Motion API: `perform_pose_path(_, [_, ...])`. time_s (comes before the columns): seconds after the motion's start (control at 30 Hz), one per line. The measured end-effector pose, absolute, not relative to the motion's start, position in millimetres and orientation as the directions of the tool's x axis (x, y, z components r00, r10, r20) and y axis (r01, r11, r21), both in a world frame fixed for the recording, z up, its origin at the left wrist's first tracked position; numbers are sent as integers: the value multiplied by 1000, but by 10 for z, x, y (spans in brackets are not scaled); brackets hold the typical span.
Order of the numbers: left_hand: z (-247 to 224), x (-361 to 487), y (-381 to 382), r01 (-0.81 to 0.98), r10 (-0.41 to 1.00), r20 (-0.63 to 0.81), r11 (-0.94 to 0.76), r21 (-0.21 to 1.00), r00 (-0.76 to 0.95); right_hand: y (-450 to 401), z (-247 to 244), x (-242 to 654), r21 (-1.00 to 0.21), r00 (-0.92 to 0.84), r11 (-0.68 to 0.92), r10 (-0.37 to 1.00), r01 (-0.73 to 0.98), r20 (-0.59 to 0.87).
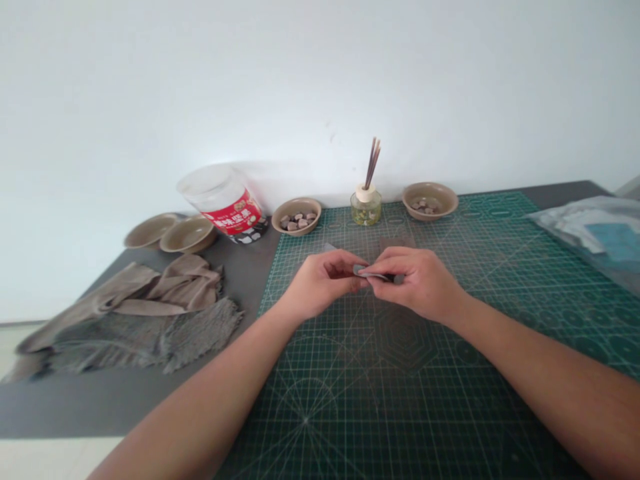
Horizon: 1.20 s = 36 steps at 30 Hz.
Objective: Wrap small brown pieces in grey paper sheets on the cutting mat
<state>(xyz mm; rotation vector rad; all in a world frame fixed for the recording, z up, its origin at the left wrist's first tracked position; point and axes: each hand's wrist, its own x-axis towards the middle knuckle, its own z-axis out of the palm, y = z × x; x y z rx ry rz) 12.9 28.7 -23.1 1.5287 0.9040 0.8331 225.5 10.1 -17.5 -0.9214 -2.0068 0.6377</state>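
Note:
Over the middle of the green cutting mat (340, 373), my two hands meet at the fingertips. My right hand (423, 280) pinches a small, thin, dark grey piece (373, 274), flat and slightly curved; its kind is not clear. Beside that piece, the fingers of my left hand (325, 283) are curled together, and what they hold, if anything, is hidden. Just behind the hands, a brownish flat patch (397, 243) shows on the mat.
Along the wall stand a bowl of pebbles (297, 231), a reed diffuser (366, 207) and another bowl with small stones (430, 212). To the left are a red-labelled plastic tub (233, 217), two bowls (187, 243) and crumpled cloths (150, 300). A plastic bag (600, 230) lies right.

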Motion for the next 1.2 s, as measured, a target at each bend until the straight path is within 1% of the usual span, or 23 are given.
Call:
perform_pose_path(0.07, [-228,127,284,108,883,26,-86,990,469,104,-181,2256,-682,-398,619,781,389,481])
perform_pose_path(0.17, [-234,123,289,127,878,16,-87,988,478,110,-193,2262,-611,-389,654,757,447,525])
perform_pose_path(0.2, [-237,123,292,128,878,15,-86,988,478,111,-195,2265,-609,-398,656,754,445,522])
perform_pose_path(0.3, [-240,126,292,121,881,22,-89,989,473,115,-189,2275,-674,-421,621,778,400,467])
perform_pose_path(0.37, [-234,129,287,123,886,30,-98,988,463,116,-177,2280,-692,-403,599,795,403,453])
perform_pose_path(0.47, [-219,131,280,127,891,44,-113,986,453,114,-159,2282,-682,-388,599,798,420,462])
perform_pose_path(0.57, [-203,129,276,111,885,61,-126,986,462,110,-149,2284,-702,-400,590,801,398,447])
perform_pose_path(0.7, [-184,125,272,126,887,53,-125,984,459,106,-148,2288,-679,-382,606,793,413,475])
perform_pose_path(0.8, [-181,122,272,125,887,75,-147,981,455,99,-149,2284,-701,-398,599,794,388,459])
perform_pose_path(0.93, [-195,119,272,109,885,79,-144,984,459,84,-147,2275,-656,-388,620,783,430,486])
perform_pose_path(1.07, [-199,125,262,98,885,89,-150,984,457,82,-146,2278,-704,-410,602,790,377,456])
perform_pose_path(1.13, [-191,131,254,106,890,78,-140,984,448,86,-148,2283,-683,-383,610,789,400,480])
perform_pose_path(1.2, [-182,135,248,91,889,73,-127,988,452,88,-151,2285,-664,-392,630,774,403,496])
